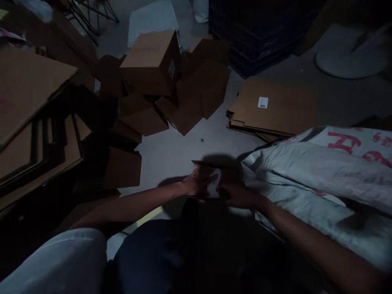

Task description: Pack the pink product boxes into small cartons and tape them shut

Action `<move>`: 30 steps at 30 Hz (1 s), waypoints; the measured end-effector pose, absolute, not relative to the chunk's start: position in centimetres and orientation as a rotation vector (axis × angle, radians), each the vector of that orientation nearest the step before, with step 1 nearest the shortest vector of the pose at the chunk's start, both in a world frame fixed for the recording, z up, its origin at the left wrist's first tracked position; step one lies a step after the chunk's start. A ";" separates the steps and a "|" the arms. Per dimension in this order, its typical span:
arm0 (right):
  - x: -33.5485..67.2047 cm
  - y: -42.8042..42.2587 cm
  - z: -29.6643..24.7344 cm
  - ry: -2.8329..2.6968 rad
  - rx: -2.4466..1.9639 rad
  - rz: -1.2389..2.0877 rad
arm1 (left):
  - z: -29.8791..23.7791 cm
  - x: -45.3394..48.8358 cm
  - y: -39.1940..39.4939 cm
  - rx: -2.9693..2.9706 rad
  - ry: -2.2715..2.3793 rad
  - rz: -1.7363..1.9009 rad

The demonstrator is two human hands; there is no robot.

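Low in the middle of the view, a brown cardboard box (230,174) is in front of my legs, mostly in shadow. A white label or sheet with a reddish print (213,188) shows on it between my hands. My left hand (197,182) lies against the label's left side with its fingers stretched out. At the label's right edge, my right hand (237,196) is closed, its fingertips pinched at the edge. Dim light hides the lower part of the box and some of the fingers.
Folded cardboard (36,77) is piled at the left. Ahead are a closed carton (150,51) and several open ones. Flattened cartons (284,106) lie right, near a white sack with red print (300,167). Dark blue crates (254,41) and a round base (352,57) stand behind.
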State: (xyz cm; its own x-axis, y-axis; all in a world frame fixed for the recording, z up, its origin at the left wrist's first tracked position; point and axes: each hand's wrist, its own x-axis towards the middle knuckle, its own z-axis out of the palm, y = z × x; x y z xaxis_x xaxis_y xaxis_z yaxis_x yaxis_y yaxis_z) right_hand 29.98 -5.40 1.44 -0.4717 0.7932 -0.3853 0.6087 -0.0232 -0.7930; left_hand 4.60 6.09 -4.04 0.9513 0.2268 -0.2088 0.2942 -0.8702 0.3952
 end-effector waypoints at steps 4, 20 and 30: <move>30.8 -3.6 -1.5 -2.006 -1.429 1.583 | -3.8 5.0 8.2 2.301 0.430 -0.182; 28.6 -5.0 2.3 -2.065 -1.871 0.285 | -3.8 3.3 0.2 2.678 0.991 -0.085; 27.6 -4.9 1.2 -2.210 -2.027 0.565 | -7.0 0.0 2.0 2.817 0.750 -0.041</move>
State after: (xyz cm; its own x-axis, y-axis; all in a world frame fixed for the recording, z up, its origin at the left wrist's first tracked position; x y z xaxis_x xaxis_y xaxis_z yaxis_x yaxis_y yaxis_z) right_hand 27.58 -4.87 1.17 -0.1154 0.9768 -0.1803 0.9434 0.0510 -0.3276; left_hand 0.00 1.98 -6.96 0.8688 0.4879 -0.0844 0.4941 -0.8437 0.2100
